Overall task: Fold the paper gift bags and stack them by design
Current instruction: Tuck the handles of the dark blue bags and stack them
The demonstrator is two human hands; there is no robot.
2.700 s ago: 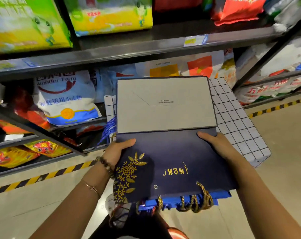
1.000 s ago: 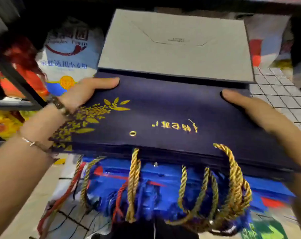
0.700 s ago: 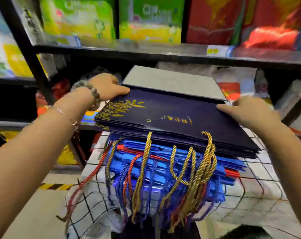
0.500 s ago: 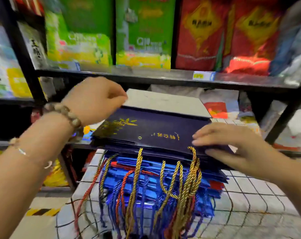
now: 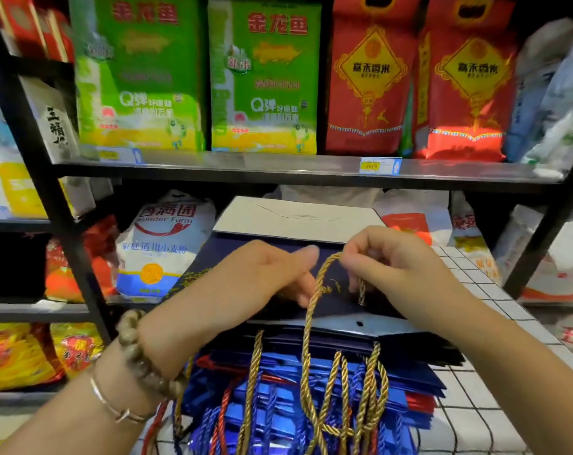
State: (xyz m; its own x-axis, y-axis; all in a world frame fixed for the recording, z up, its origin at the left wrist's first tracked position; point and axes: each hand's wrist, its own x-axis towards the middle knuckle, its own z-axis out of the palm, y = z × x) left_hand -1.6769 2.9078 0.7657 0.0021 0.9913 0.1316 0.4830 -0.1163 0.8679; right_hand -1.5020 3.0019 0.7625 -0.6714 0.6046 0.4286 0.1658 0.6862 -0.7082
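Gift bags lay flat in a stack on a white checked box, in front of a big dark shelf. Green packs and red packs stood on the shelf. Their words were blurry, and the packs at both sides were cut off by the edge. Most bags in the stack were hidden under each other, so only blue edges and hanging cords showed. A dark blue bag lay on top, with its gray bottom showing at the far end. Both hands covered its middle. The right hand pinched a gold cord at the top of its loop. The left hand was just beside the cord with its thumb straight. Its fingertips were partly hidden, so it was not clear if they pinched the cord or only touched it. A bead bracelet sat on the left wrist.
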